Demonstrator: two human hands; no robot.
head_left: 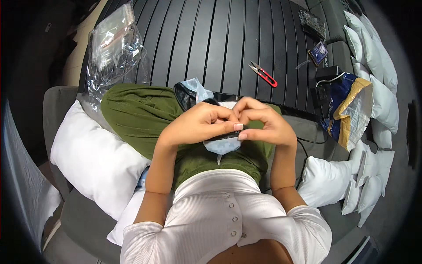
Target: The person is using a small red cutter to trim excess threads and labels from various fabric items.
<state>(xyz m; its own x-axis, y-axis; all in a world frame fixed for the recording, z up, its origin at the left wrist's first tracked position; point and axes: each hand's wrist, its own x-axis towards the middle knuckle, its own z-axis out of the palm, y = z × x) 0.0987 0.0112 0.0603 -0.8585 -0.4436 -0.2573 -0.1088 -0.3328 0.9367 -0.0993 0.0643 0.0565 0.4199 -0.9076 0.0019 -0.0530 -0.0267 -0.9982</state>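
Observation:
Over my lap, my left hand (198, 124) and my right hand (269, 125) meet with bent fingers and pinch the black edge of a light blue and black fabric piece (223, 146). Its pale blue lower part hangs beneath my fingertips, with a thin whitish strip dangling from it. More of the light blue and black cloth (197, 89) lies beyond my hands, against the table edge. Whether it is the same piece, I cannot tell. My fingers hide the middle of the fabric. Red-handled thread snips (273, 82) rest on the table ahead of my right hand.
Ahead stands a black slatted table (189, 44) with clear plastic bags (112, 48) at its left. White pillows lie on the left (94, 158) and right (325, 180) of me, with several more (382, 99) farther right. A blue and yellow sack (345, 112) sits near a black cable.

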